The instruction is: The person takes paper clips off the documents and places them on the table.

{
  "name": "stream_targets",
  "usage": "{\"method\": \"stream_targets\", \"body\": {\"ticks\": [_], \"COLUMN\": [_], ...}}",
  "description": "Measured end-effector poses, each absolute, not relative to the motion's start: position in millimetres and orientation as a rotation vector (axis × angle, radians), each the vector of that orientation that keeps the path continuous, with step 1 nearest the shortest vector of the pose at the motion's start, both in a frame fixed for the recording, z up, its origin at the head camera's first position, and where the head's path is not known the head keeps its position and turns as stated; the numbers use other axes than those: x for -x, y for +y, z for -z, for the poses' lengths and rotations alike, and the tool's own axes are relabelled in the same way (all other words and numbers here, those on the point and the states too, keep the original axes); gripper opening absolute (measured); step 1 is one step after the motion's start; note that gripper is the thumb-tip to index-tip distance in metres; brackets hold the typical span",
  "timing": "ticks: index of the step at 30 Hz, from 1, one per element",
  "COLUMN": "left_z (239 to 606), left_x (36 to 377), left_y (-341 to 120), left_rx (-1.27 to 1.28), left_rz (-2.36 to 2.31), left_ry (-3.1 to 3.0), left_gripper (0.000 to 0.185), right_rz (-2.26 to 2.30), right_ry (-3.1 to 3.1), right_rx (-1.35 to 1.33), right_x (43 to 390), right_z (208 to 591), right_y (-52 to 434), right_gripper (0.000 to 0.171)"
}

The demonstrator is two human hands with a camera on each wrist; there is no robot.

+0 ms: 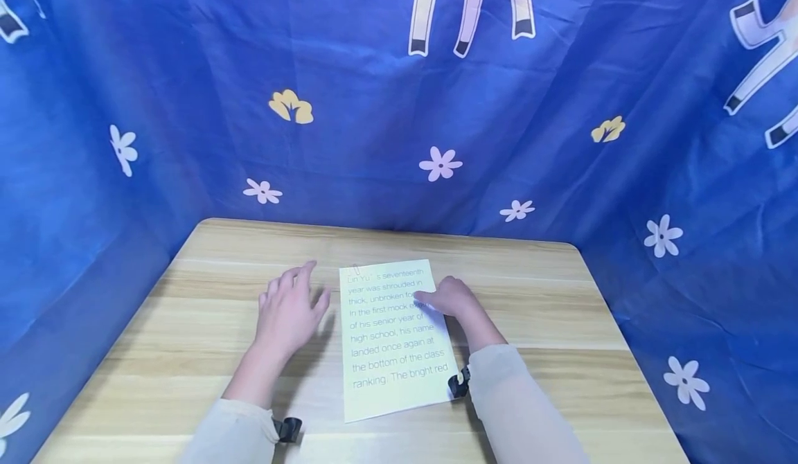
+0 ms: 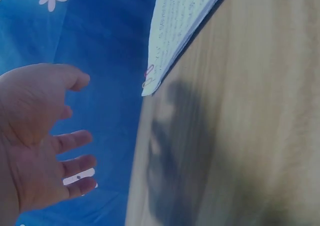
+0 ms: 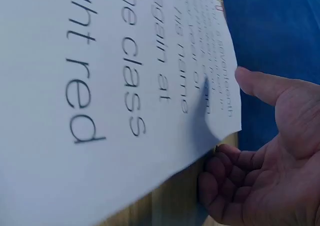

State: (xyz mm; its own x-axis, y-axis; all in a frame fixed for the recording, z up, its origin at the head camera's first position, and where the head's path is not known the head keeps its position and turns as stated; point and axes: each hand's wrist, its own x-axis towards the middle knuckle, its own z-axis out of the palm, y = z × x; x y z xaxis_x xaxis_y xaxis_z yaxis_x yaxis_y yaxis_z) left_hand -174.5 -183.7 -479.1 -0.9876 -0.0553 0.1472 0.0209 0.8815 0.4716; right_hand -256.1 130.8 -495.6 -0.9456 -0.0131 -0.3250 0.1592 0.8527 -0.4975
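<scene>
while a blue flowered cloth [image 1: 386, 104] is hung behind it, the wooden tabletop [image 1: 548, 298] is seen bearing a printed sheet [image 1: 393, 353] near its middle. the sheet's right edge is pinched by the right hand [image 1: 454, 299], thumb on top and fingers [image 3: 220, 176] curled beneath. just left of the sheet, the left hand [image 1: 288, 308] is held with fingers spread and nothing gripped. a paper clip [image 2: 148, 77] is fixed at the sheet's top corner.

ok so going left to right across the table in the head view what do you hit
left hand → printed paper sheet with a paper clip at its top left corner → right hand at the sheet's right edge
</scene>
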Motion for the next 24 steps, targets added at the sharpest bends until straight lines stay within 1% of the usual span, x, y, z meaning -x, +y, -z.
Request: {"method": "stream_targets", "body": {"ticks": [3,10,13,15,19,21,22,24], "left_z": [482,486,487,487,488,489,490,490], "left_x": [172,169,169,169,170,170,170,171], "left_y": [-183,-181,-181,-181,-180,-180,-180,-179], "left_rx": [-0.028,-0.031,-0.029,-0.027,-0.027,-0.027,-0.025,-0.022], "left_rz": [0.746,0.768,0.769,0.770,0.779,0.784,0.786,0.792], "left_ry": [-2.907,-2.909,-2.905,-2.905,-2.914,-2.919,-2.921,-2.927], "left_gripper": [0.073,0.071,0.070,0.069,0.070,0.070,0.070,0.070], "right_rz": [0.721,0.604,0.559,0.564,0.644,0.706,0.744,0.803], "right_ry": [2.712,2.758,2.776,2.777,2.774,2.764,2.755,2.737], "right_rx": [-0.145,-0.136,-0.143,-0.159,-0.187,-0.202,-0.214,-0.222], "right_x": [253,250,250,250,248,247,246,246], "right_z": [494,497,499,500,502,502,503,502], "right_y": [125,117,116,115,114,114,114,116], "right_gripper": [0.066,0.054,0.054,0.060,0.090,0.102,0.105,0.099]}}
